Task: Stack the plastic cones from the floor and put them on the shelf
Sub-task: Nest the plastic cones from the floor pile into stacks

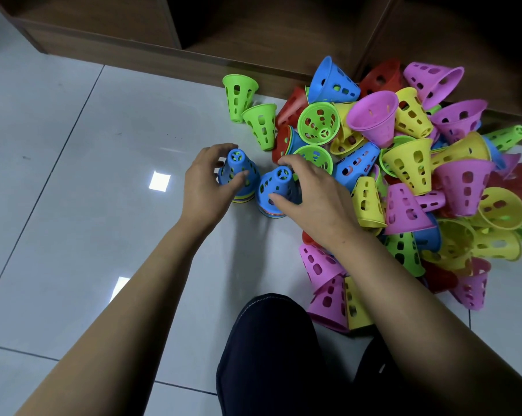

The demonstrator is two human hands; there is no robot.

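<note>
Fingers [221, 148] of the left hand [204, 181] curl round a blue-topped cone stack [238, 166] standing on the tiled floor [73, 145]. The right hand [310, 199] grips a second stack [276, 187] just right of it. Loose cones [409, 163] pile up at right, against the far shelf [253, 34]; its compartments are too dark to see into.

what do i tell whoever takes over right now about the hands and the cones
Left hand grips the left stack of perforated plastic cones, blue on top.
Right hand grips the right blue-topped stack beside it; both stand on the white tiled floor.
Done: two short stacks.
Left: stack the loose pile of mixed-colour cones, then move everything to the brown wooden shelf.
</note>
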